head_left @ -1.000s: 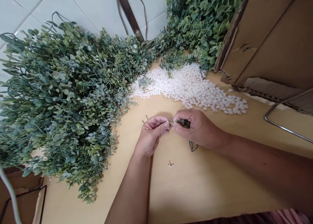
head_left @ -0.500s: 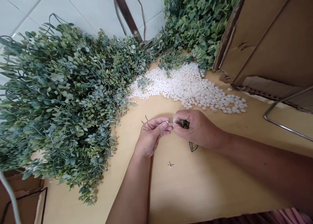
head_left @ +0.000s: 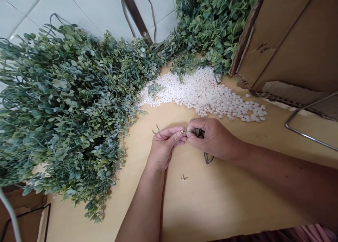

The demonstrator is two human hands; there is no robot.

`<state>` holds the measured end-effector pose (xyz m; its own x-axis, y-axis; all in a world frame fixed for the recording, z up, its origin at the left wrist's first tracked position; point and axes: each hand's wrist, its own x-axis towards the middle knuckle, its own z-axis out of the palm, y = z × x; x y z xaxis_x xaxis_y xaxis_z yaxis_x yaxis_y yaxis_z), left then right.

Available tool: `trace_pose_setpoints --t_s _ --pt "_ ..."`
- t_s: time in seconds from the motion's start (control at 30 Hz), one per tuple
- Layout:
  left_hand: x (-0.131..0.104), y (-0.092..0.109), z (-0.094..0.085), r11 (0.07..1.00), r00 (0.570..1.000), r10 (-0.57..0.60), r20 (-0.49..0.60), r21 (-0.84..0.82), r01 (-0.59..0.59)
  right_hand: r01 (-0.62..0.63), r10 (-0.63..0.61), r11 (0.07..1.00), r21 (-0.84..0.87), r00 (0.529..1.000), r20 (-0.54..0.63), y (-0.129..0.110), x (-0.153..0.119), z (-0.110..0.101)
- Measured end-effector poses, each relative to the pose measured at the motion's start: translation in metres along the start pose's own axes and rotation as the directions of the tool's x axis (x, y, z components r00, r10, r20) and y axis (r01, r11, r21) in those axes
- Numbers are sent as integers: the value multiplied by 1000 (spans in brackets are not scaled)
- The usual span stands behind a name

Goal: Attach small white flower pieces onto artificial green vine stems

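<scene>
The left hand [head_left: 164, 143] is pinching a tiny pale piece [head_left: 182, 132]; at its three o'clock, the right hand [head_left: 212, 136] is holding a green sprig [head_left: 200, 133]. Slanted pressure could be bending the thin stem [head_left: 185, 131].

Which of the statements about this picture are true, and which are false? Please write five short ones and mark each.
1. The right hand grips a green sprig above the table. True.
2. The left hand lies flat, fingers spread. False: the left hand is pinching, thumb against fingers.
3. The white pieces are inside a box. False: the white pieces lie heaped on the table.
4. A small star-like piece lies between the forearms. True.
5. No plants are left of the hands. False: a large heap of greenery is there.
</scene>
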<state>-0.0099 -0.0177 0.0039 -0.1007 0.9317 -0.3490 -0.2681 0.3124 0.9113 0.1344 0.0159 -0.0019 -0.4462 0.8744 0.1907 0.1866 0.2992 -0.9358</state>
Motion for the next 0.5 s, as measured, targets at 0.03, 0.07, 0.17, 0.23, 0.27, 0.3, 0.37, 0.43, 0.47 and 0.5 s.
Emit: trace_pose_setpoints --t_s 0.03,0.07,0.17,0.23,0.27,0.3,0.37,0.43,0.47,0.5 --pt "0 0 0 1000 1000 2 -2 3 -2 1 -1 1000 -4 1000 -2 0 0 0" --pt "0 -1 1 1000 1000 6 -6 5 -6 4 -4 1000 -8 1000 -4 0 0 0" --pt "1 -1 2 1000 999 16 -29 7 -16 11 -11 1000 -19 1000 -12 1 0 1" --pt "1 -2 3 1000 999 27 -44 10 -27 5 -5 1000 -20 1000 -11 2 0 1" --pt "1 -3 4 999 998 34 -50 14 -34 -1 1 1000 -22 1000 -11 2 0 1" --pt "2 -3 4 999 998 40 -54 19 -39 -8 7 1000 -24 1000 -15 3 0 2" --pt "2 -5 4 998 997 50 -54 30 -49 -21 20 999 -31 1000 -24 4 0 3" --pt "2 -6 4 998 997 53 -47 35 -52 -34 33 999 -34 999 -33 5 0 4" --pt "3 -6 4 998 998 55 -43 34 -53 -39 38 999 -33 999 -35 5 0 4" --pt "3 -6 4 998 998 55 -39 33 -54 -44 43 999 -32 998 -37 6 1 5"
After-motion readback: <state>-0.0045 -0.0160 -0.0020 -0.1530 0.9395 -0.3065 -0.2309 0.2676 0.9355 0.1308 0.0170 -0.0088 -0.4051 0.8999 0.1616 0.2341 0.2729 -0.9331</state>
